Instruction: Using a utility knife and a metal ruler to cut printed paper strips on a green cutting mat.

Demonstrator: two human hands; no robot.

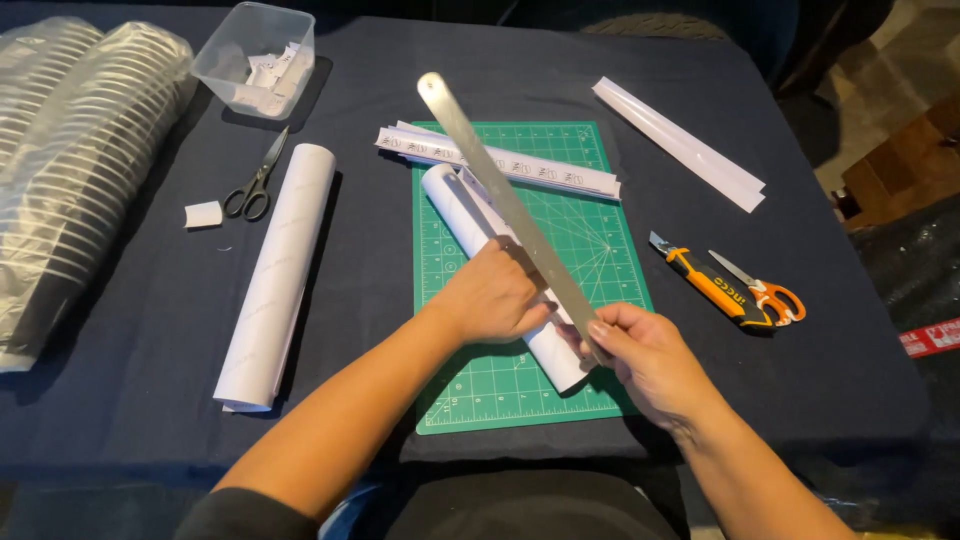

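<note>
Pressing down on a white paper roll (500, 270) lying on the green cutting mat (590, 250), the left hand (490, 300) lies curled over it, while the right hand (645, 355) grips a long steel ruler (505, 195) slanted above the roll.

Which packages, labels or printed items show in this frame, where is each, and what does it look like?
Label strips: long white paper strips with small dark marks, across the top of the green mat.
Tub: clear plastic box, back left, holding cut white slips.
Cup sleeve: clear bag of stacked white cups, far left.
Red label: red strip with white print, right edge.
No screens.
</note>
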